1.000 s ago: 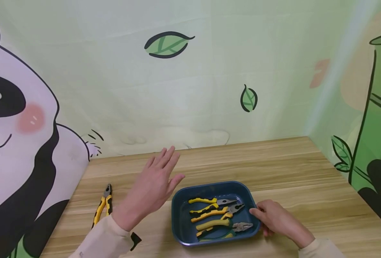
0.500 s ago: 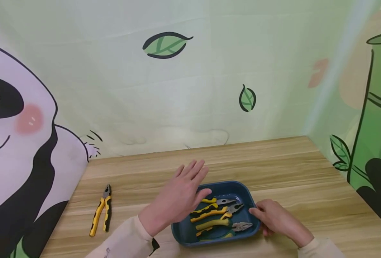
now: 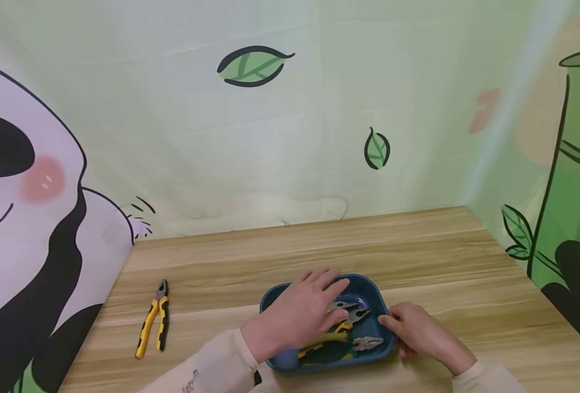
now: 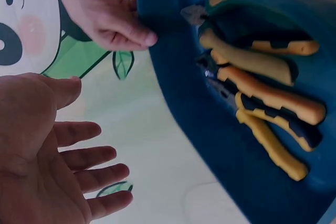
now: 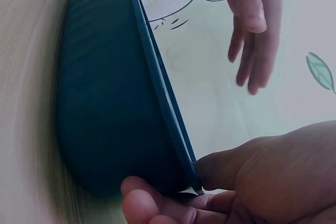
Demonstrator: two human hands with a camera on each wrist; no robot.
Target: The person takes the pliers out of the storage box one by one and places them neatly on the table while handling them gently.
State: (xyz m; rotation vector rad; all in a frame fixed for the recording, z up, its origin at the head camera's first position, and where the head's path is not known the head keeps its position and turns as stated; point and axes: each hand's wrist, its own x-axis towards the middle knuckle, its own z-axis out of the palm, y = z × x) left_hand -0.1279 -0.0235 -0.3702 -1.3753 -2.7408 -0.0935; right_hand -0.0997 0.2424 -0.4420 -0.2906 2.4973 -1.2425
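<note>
My left hand hovers over the blue tray, around its 10 o'clock side, fingers out pretty straight with gaps between them. My right hand is at the tray's 3 o'clock end, thumb on the rim and fingers outside, so yeah, pinching it. Three pairs of pliers lie inside, noses toward roughly 3 o'clock, handles partly hidden behind my left hand. Some yellow-and-black combination pliers sit on the wood-grain tabletop off at 9 o'clock, handles splayed.
</note>
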